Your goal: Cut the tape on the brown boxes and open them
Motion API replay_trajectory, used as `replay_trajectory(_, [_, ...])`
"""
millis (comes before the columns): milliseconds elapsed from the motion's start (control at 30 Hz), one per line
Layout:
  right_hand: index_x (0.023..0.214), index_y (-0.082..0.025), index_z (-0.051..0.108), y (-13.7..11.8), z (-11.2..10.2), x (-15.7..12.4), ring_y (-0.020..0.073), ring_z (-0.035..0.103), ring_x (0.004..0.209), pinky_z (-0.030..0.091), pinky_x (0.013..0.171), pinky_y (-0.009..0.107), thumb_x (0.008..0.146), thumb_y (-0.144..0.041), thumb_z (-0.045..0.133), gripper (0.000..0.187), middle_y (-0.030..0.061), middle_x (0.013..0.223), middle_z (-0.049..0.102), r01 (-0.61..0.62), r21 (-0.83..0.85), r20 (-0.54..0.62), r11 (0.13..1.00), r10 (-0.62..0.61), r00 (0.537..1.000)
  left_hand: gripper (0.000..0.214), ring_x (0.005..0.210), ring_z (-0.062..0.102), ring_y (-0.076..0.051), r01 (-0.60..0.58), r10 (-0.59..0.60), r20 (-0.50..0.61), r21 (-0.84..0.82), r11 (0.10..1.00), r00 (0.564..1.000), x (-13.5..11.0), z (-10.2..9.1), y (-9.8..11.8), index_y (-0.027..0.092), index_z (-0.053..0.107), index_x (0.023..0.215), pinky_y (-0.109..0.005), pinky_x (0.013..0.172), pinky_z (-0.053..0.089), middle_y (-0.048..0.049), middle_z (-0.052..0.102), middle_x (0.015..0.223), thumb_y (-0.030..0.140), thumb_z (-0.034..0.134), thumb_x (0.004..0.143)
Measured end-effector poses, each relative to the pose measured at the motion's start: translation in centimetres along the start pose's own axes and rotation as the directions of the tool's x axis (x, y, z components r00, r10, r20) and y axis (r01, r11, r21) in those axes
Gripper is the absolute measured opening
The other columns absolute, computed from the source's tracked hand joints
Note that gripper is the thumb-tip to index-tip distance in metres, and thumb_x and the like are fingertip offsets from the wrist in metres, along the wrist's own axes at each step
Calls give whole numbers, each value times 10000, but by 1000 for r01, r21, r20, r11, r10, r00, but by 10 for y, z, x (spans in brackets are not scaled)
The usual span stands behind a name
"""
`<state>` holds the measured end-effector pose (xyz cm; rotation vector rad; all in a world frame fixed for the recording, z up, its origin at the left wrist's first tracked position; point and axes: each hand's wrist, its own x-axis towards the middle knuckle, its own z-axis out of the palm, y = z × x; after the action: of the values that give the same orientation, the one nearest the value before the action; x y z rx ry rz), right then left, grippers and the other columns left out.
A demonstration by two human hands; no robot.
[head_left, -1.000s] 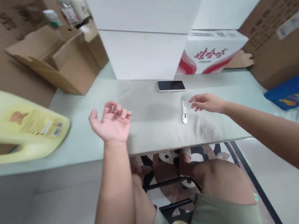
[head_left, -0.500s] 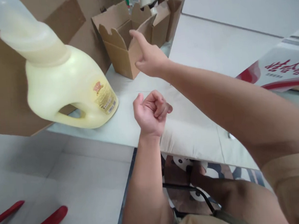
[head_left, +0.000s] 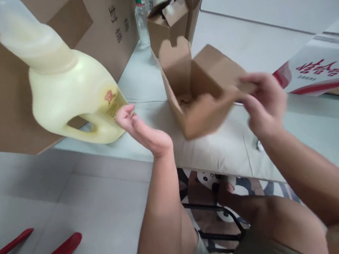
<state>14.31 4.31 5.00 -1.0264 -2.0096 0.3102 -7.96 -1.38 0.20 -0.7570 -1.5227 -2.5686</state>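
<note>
In the head view, a pale-yellow handled jug (head_left: pixel 61 90) stood on the covered table (head_left: pixel 135 80), and I judged every place from it. The open cardboard box (head_left: pixel 211 114) was to the right of the jug, well apart from it, above the tabletop and tilted; I could not tell whether its bottom edge touched the cover. The person's right hand (head_left: pixel 266 105), farther right of the jug than the box, had thumb and fingers clamped on a flap of that box, both blurred. The left hand (head_left: pixel 146 132) was at the jug's near right side, just in front of its label, bent at the wrist with the fingers loosely curled; whether they touched the jug I could not tell.

Behind the jug rose a large brown carton (head_left: pixel 100 38) with printed characters. Beyond it to the right stood a clear bottle (head_left: pixel 142 25) with a green band, and next to that a second cardboard box (head_left: pixel 163 31). Far to the jug's right sat a white-and-red carton (head_left: pixel 319 68), and a small white object (head_left: pixel 259 146), partly hidden by the right forearm.
</note>
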Motion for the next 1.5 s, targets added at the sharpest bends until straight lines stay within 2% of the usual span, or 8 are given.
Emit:
replay_trajectory(67, [1266,-362,649,1,-30,-52,449,660,1248,548,993,591,913,-654,530,474,140,1247,691,-64,57,-226,996,75,971,400,1219,559,-250,143,-136,197,-19,990,971,-6,5,-3,274,605,1134,-421,1085,410,-74,610,1238,616,435,1016])
replay_trajectory(167, [1349,-451,596,-2,-49,-105,472,582,1369,503,1104,632,883,-635,594,500,120,1370,648,-240,83,-248,967,253,935,602,1341,583,-266,440,-308,521,-147,886,796,-25,19,-1,260,620,1222,-402,1115,453,-98,649,1353,762,398,974])
replay_trajectory(267, [1531,-452,376,-2,-48,-128,430,620,1332,533,1102,603,850,-555,708,765,128,1431,605,-435,130,-251,891,454,855,612,1161,700,-261,605,-352,673,-180,776,651,-45,33,9,231,695,1085,-391,1055,524,-98,742,1135,775,449,951])
replay_trajectory(400, [1558,-373,334,13,-46,-139,375,677,1244,598,1021,581,889,-563,684,779,130,1332,658,-494,314,-154,811,557,816,483,1020,712,-212,477,-263,689,-137,868,676,-61,45,14,230,744,925,-340,1062,512,-46,738,885,688,589,944])
replay_trajectory(533, [1240,-344,673,24,-53,-147,336,667,1297,569,1102,587,949,-547,640,357,104,1350,675,-208,367,-12,906,228,974,441,988,705,-205,382,-223,716,-66,922,661,-72,53,7,241,768,990,-344,1015,529,-36,720,844,663,663,916])
replay_trajectory(667, [1347,-319,653,25,-57,-150,347,648,1321,431,1250,620,840,-707,713,642,119,1380,672,63,410,-19,910,-60,998,464,1134,695,-251,318,-205,795,17,948,571,-76,57,2,273,765,1189,-444,1102,507,-90,749,1160,615,741,876])
replay_trajectory(867, [1321,-328,649,28,-56,-153,344,642,1336,383,1283,627,883,-616,696,526,97,1387,685,35,407,10,913,-43,999,350,1372,567,-329,14,55,931,-64,998,361,-68,55,-4,354,847,1108,-483,1211,450,-65,653,1368,583,685,897])
replay_trajectory(1500, [1250,-290,673,30,-56,-149,381,564,1451,395,1272,611,866,-707,668,567,118,1509,633,-68,416,81,907,37,996,398,1331,554,-329,33,-11,919,-2,999,395,-66,47,-3,302,864,1035,-500,1234,430,-93,580,1342,614,661,893])
